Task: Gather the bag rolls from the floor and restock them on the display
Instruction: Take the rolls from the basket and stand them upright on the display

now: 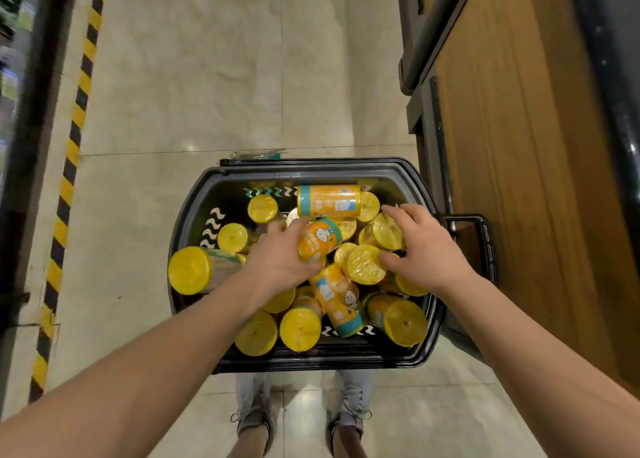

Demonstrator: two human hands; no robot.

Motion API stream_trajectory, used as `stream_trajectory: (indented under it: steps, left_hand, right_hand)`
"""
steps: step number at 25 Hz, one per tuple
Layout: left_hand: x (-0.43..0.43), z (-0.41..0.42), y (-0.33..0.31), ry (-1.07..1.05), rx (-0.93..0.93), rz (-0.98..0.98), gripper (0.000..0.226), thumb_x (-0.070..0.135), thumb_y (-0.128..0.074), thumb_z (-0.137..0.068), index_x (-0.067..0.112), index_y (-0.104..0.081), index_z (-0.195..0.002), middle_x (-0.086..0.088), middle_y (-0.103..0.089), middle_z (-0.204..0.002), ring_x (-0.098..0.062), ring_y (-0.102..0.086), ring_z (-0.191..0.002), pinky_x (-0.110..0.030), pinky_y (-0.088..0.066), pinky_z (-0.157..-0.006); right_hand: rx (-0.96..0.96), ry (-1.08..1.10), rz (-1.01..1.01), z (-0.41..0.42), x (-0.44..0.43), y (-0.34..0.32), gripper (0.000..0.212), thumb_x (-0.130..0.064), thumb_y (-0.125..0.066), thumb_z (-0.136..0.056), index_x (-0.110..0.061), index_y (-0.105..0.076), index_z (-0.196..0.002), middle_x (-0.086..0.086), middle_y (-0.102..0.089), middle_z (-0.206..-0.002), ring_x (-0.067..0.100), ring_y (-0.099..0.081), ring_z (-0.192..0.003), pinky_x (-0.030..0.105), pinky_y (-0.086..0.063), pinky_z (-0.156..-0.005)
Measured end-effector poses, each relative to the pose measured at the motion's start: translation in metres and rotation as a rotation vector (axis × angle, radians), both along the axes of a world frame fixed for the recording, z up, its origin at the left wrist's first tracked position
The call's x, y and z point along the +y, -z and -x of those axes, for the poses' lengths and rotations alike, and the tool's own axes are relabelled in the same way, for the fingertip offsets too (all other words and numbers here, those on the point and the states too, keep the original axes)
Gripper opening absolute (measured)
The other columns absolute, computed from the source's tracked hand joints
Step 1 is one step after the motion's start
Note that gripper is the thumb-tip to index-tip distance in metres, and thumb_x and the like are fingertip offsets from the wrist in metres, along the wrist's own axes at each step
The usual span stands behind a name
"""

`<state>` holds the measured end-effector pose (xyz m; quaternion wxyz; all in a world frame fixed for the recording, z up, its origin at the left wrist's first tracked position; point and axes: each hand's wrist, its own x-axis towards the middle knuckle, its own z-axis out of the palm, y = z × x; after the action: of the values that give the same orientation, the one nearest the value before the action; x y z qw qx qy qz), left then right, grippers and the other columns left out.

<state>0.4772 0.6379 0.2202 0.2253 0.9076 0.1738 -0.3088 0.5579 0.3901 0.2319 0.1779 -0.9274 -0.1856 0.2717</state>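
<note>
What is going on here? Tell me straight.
A person stands over a black basket on the tiled floor, packed with yellow bag rolls. The left grip holds one orange-labelled roll at the top of the pile. The right grip rests spread on the wrapped ends of rolls at the basket's right side, not clearly holding any. Every roll in view is in the basket.

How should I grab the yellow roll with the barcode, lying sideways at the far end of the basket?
Grip the barcode roll round its middle, coming from above. It lies on its side atop the pile in the basket, so its curved side faces up, uncovered, while a neighbouring roll crowds its right end.
</note>
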Motion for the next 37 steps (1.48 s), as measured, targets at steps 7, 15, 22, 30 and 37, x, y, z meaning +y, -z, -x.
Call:
stream_trajectory:
  steps: [7, 15, 22, 30, 37]
  left_hand:
    - [-0.007, 0.007, 0.029, -0.136, -0.145, 0.006, 0.079, 0.043, -0.082, -0.075, 0.019, -0.042, -0.139, -0.011, -0.049, -0.133, -0.034, -0.053, -0.119, -0.049, -0.051, -0.096]
    - [-0.005, 0.01, -0.043, -0.028, -0.339, 0.022, 0.071, 0.032, -0.077, -0.079, 0.024, -0.043, -0.14, 0.0, -0.047, -0.133, -0.026, -0.034, -0.125, -0.037, -0.039, -0.097]
    - [0.017, 0.001, -0.189, -0.052, -0.461, 0.06, 0.082, 0.029, -0.082, -0.07, 0.032, -0.05, -0.145, -0.007, -0.047, -0.134, -0.031, -0.037, -0.129, -0.035, -0.032, -0.107]
    - [0.0, -0.011, -0.503, 0.062, -0.746, 0.172, 0.082, 0.041, -0.083, -0.064, 0.033, -0.053, -0.14, 0.012, -0.059, -0.127, -0.013, -0.055, -0.116, -0.022, -0.047, -0.096]
    - [-0.058, -0.011, -0.656, 0.049, -0.973, 0.521, 0.054, 0.029, -0.087, -0.075, 0.04, -0.062, -0.122, 0.02, -0.062, -0.112, -0.001, -0.065, -0.097, -0.01, -0.052, -0.071]
  right_hand:
    - [0.137, 0.319, 0.064, -0.013, 0.024, 0.014, 0.088, -0.064, -0.07, -0.081, -0.027, -0.034, -0.152, 0.01, -0.047, -0.143, 0.031, -0.052, -0.127, 0.044, -0.049, -0.095]
    - [0.26, 0.681, -0.005, -0.013, 0.03, -0.002, 0.074, -0.056, -0.075, -0.081, -0.023, -0.05, -0.142, 0.009, -0.059, -0.133, 0.026, -0.057, -0.106, 0.035, -0.047, -0.079]
    - [-0.007, 0.263, -0.046, -0.023, 0.017, -0.183, 0.07, -0.043, -0.08, -0.069, -0.024, -0.049, -0.13, 0.004, -0.051, -0.123, 0.026, -0.057, -0.108, 0.043, -0.051, -0.094]
    - [-0.283, 0.003, -0.203, -0.006, -0.022, -0.511, 0.087, -0.057, -0.065, -0.062, -0.033, -0.045, -0.142, -0.007, -0.05, -0.134, 0.013, -0.052, -0.123, 0.034, -0.046, -0.102]
    - [-0.542, 0.288, -0.506, 0.043, -0.094, -0.653, 0.072, -0.044, -0.081, -0.078, -0.037, -0.046, -0.14, -0.019, -0.055, -0.124, 0.001, -0.054, -0.107, 0.006, -0.038, -0.077]
